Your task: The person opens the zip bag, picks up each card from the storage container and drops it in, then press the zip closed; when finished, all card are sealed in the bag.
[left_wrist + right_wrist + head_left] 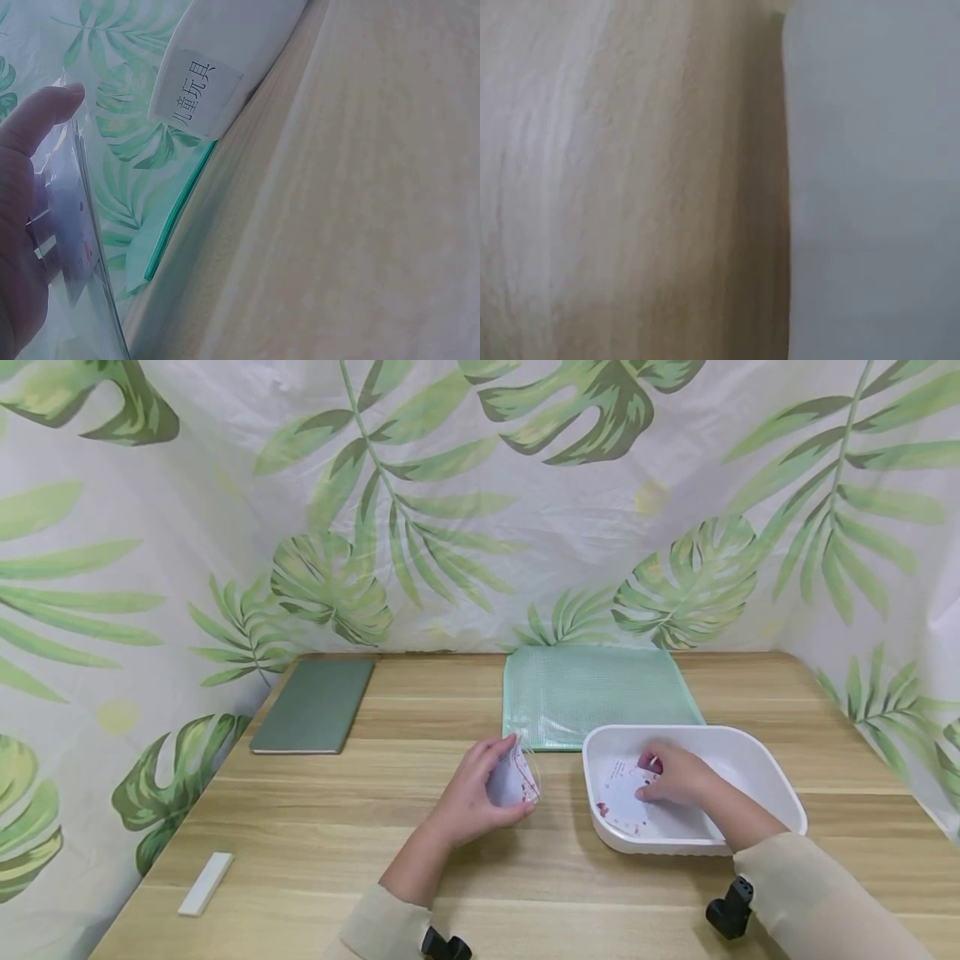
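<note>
A clear plastic bag point(88, 255) with a pale printed card point(513, 779) inside is gripped between the thumb and fingers of my left hand point(474, 791), over the middle of the table. The card bears small red flowers. My right hand point(678, 778) reaches into a white plastic basin point(757, 777). Its bent fingers and thumb pinch at the right side of another white card point(621, 797), printed with text and flowers, which lies in the basin's left part. The right wrist view shows only the basin's pale side and the table, without the hand.
Behind the basin lies a translucent green mesh pouch point(577, 693). A dark green notebook point(315, 703) rests at the back left, and a small white bar point(206, 883) at the front left. The basin's side carries a white label point(199, 90) with dark characters.
</note>
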`<state>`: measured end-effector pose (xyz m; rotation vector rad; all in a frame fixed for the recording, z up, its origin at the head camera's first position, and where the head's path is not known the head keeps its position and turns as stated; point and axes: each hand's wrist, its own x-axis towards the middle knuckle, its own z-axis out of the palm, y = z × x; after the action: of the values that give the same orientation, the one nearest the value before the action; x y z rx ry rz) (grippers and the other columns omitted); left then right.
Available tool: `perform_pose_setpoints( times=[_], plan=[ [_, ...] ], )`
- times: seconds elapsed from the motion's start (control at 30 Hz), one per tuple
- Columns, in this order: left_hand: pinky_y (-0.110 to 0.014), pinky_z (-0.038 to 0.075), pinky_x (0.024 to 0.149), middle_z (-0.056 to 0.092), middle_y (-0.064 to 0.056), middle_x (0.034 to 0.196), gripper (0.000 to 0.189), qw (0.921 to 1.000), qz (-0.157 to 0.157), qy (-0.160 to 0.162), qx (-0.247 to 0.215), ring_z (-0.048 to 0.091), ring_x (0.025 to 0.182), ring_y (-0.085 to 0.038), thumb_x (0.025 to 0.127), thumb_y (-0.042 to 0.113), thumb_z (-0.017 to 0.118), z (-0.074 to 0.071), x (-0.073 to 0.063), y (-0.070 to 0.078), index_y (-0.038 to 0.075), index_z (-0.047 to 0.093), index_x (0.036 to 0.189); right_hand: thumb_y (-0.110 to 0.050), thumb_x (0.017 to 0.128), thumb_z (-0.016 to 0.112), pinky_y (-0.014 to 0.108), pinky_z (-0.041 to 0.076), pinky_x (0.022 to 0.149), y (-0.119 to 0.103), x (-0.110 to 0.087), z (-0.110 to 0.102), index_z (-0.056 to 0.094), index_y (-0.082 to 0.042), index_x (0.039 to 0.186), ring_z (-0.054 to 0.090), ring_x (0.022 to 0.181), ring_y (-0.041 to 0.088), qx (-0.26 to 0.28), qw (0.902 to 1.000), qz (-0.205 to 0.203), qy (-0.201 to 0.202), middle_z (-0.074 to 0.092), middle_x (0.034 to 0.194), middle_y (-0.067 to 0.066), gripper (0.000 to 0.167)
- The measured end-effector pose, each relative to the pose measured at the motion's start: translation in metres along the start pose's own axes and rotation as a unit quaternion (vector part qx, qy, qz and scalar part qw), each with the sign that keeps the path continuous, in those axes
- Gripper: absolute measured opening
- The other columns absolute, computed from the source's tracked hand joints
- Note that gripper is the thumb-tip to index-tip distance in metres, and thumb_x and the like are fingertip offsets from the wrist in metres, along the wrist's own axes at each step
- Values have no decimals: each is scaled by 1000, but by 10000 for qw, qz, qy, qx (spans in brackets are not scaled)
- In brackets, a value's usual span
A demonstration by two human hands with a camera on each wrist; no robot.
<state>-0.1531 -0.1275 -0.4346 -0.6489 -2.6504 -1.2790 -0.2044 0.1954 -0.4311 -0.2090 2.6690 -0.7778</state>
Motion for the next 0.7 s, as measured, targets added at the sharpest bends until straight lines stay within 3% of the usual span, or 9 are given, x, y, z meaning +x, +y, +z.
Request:
perform_pose_setpoints(
  times=[0.17,0.3,0.43,0.6,0.7],
  plan=[
    [-33,48,89,51,-10,134,92,10000,-1,-3,-20,49,116,-19,67,30,85,0,0,0,9,45,146,-19,86,74,34,45,76,0,-6,-12,69,-3,112,55,88,21,312,9995,-50,73,65,95,9,31],
    [-33,48,89,51,-9,134,92,10000,-9,-1,-2,49,116,-19,67,31,85,0,-1,-1,9,45,147,-23,89,70,33,51,79,1,-14,-22,71,-3,112,59,90,20,615,9978,-239,92,70,102,9,31],
    [-33,48,89,51,-9,134,92,10000,-41,-4,14,49,116,-19,68,32,85,0,-1,0,10,45,147,-26,91,67,33,51,77,-2,-24,-32,69,-4,114,58,87,19,900,9947,-484,130,69,98,7,32],
    [-33,47,89,51,-8,134,91,10000,-36,-4,-14,49,117,-19,68,31,85,-1,-1,0,10,45,147,-27,94,64,27,51,67,-8,-36,-44,65,-1,121,57,76,16,1215,9900,-592,408,65,86,5,37],
    [-33,47,91,51,-8,134,91,10000,-23,-6,-28,48,117,-19,68,31,85,-1,-1,0,11,45,146,-25,96,62,24,53,66,-13,-45,-49,62,1,127,59,74,13,1463,9851,-611,661,66,88,6,41]
  ],
)
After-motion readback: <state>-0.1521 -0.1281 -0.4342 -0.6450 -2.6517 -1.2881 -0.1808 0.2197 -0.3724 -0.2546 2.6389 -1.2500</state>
